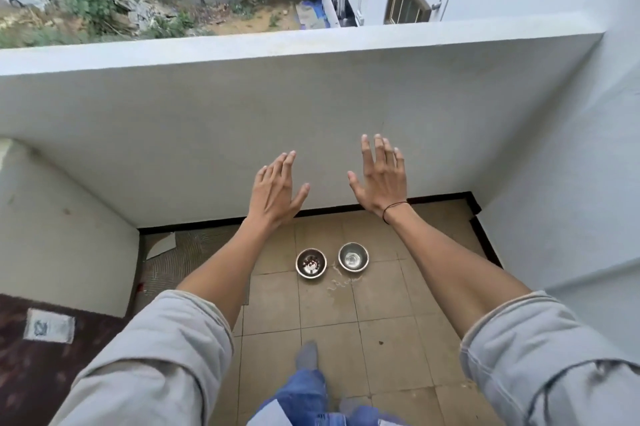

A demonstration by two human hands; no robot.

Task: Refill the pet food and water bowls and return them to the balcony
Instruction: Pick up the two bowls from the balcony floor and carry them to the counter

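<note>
Two small steel bowls stand side by side on the tan tiled balcony floor (377, 332), close to the parapet wall. The left food bowl (311, 262) holds some dark kibble. The right water bowl (353, 257) looks shiny inside, with water in it. A small wet patch (341, 283) lies on the tiles between and in front of them. My left hand (275, 191) and my right hand (381, 178) are stretched out in front of me, high above the bowls, fingers straight and spread, holding nothing.
A white parapet wall (242, 120) closes the balcony ahead, with white side walls left and right. A dark red mat (41, 356) lies at the lower left. My feet in grey socks (306, 354) stand on the tiles. Broken tile pieces (161, 245) lie in the left corner.
</note>
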